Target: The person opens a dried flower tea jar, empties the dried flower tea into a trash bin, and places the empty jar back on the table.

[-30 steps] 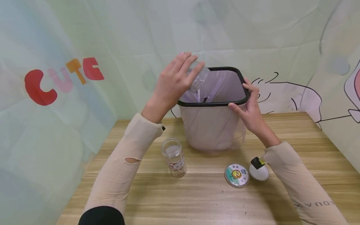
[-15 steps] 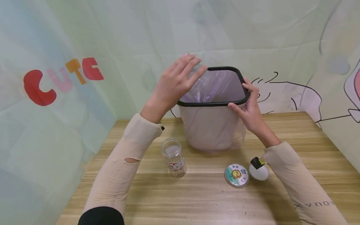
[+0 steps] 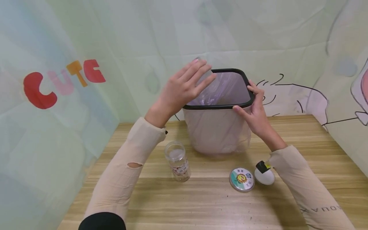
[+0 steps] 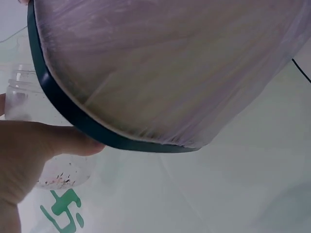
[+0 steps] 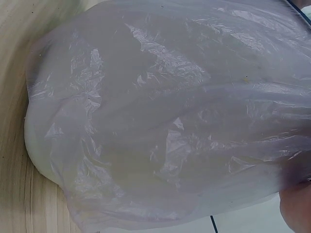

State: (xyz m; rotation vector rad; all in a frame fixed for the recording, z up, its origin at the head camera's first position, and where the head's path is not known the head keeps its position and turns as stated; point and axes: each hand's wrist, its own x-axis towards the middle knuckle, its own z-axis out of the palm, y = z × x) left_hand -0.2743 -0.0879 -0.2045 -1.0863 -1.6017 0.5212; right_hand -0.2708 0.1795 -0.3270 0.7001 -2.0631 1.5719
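My left hand (image 3: 185, 84) grips a clear jar (image 4: 63, 170) at the left side of the bin's mouth. Small dark bits cling near the base of that jar; in the head view my fingers cover most of it. My right hand (image 3: 257, 115) holds the black rim of the trash bin (image 3: 217, 134) on its right side, thumb in front and fingers round the back. A thin purplish bag (image 5: 146, 121) lines the bin and hangs down over its outside. Another clear jar (image 3: 179, 164), lidless and with a printed label, stands upright nearer the front.
A round lid with a sunflower picture (image 3: 242, 180) lies on the wooden table (image 3: 201, 204), beside a white round lid (image 3: 265, 177) partly under the right wrist's black camera. Fabric backdrops (image 3: 138, 32) rise behind and to the left. Tiny dark specks dot the tabletop.
My left hand has shifted slightly right and down over the bin, and its fingers now cover more of the jar. The right hand and the bin stay nearly still.
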